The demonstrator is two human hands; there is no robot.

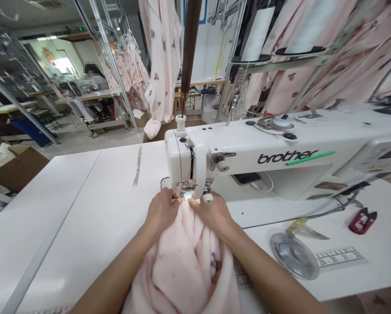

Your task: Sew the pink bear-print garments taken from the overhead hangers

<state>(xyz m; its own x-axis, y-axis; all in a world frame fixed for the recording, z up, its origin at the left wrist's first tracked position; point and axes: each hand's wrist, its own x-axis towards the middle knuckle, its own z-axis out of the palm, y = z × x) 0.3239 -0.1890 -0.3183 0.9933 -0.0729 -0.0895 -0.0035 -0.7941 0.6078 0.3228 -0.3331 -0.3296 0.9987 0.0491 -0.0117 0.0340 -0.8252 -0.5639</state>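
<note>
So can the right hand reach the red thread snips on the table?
Probably yes: the right hand sits on the pale pink fabric; only a low translucent plastic piece lies before the red thread snips.

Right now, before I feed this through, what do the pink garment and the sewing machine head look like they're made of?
The pink garment looks like a soft fleece or plush knit: it falls in thick, rounded folds with a matte, fuzzy surface, though the fibre can't be told. The Brother sewing machine head has a smooth white coating with a slight sheen, probably painted metal, but it could be plastic.
</note>
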